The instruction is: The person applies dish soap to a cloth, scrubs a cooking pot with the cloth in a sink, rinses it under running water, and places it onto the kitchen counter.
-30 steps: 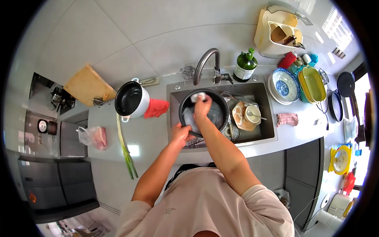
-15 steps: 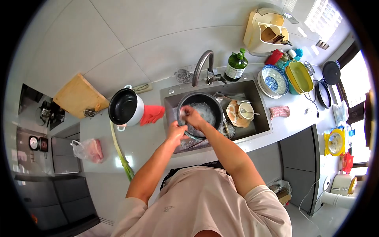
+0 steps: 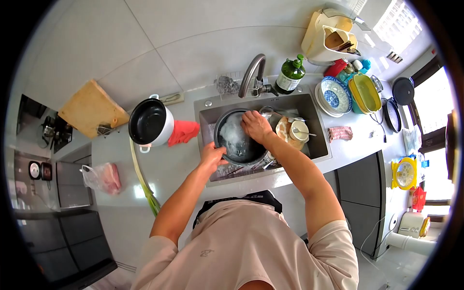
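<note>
Ctr frame: your L hand (image 3: 211, 158) closed on pot (image 3: 250, 152), lower-left rim; R hand (image 3: 256, 127) curled at upper-right rim, can't tell if gripping; suds (image 3: 233, 131) inside.

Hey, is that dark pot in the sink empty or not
Not empty: the dark pot has white foam spread across part of its inside.

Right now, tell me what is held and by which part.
The left grip holds the round dark pot by its left rim; whether the right grip holds anything cannot be told.
</note>
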Demonstrator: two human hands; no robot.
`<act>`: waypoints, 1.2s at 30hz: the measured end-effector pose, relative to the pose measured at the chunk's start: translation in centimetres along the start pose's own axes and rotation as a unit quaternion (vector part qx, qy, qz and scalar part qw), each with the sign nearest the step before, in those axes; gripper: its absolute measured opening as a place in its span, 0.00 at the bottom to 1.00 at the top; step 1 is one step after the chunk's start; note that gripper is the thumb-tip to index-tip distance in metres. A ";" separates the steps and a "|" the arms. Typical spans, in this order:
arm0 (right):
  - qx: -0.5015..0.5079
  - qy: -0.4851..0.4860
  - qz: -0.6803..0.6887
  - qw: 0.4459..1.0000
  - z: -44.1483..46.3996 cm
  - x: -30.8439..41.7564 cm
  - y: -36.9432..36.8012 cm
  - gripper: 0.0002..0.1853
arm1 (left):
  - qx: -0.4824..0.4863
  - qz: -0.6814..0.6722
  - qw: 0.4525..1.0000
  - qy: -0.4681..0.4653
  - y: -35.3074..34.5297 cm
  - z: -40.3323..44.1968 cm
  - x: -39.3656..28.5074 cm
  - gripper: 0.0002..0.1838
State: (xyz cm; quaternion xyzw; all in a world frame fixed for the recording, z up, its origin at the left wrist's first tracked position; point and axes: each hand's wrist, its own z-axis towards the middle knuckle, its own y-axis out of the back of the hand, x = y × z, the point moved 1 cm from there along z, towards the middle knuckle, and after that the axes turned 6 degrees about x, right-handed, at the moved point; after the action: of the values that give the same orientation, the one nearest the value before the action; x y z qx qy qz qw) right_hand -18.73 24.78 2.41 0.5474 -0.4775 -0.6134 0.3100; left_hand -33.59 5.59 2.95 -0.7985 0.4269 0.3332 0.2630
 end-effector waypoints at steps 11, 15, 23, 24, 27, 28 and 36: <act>-0.024 -0.133 0.239 0.961 -3.8 2.7 0.7 0.12 | -0.085 -0.016 0.995 -0.053 0.4 1.8 -1.0 0.07; -0.125 -0.138 0.322 0.928 -3.4 8.1 1.1 0.17 | -0.070 -0.074 0.994 -0.048 0.4 3.7 -0.4 0.08; -0.087 0.084 0.373 0.920 -6.2 2.5 -0.2 0.18 | -0.010 0.023 0.999 0.030 1.8 2.9 -2.2 0.10; -0.077 0.079 0.405 0.908 -5.8 1.9 0.1 0.19 | -0.009 0.023 0.999 0.031 2.0 4.0 -1.1 0.10; 0.051 0.054 0.487 0.870 -4.8 0.2 2.4 0.20 | -0.196 0.347 0.898 -0.189 2.5 5.7 0.6 0.14; 0.084 0.059 0.524 0.846 -4.5 -0.3 2.7 0.22 | -0.173 0.447 0.806 -0.346 1.3 3.7 -1.3 0.15; 0.165 0.041 0.610 0.774 -3.2 -3.1 1.6 0.24 | 0.141 0.437 0.825 -0.329 -0.6 3.1 0.6 0.20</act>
State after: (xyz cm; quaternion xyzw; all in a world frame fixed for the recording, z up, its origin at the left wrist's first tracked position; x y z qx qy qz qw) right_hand -15.26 26.22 5.18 0.2082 -0.7918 -0.1845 0.5438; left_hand -33.81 7.80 0.58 -0.3253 0.6620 0.5924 0.3241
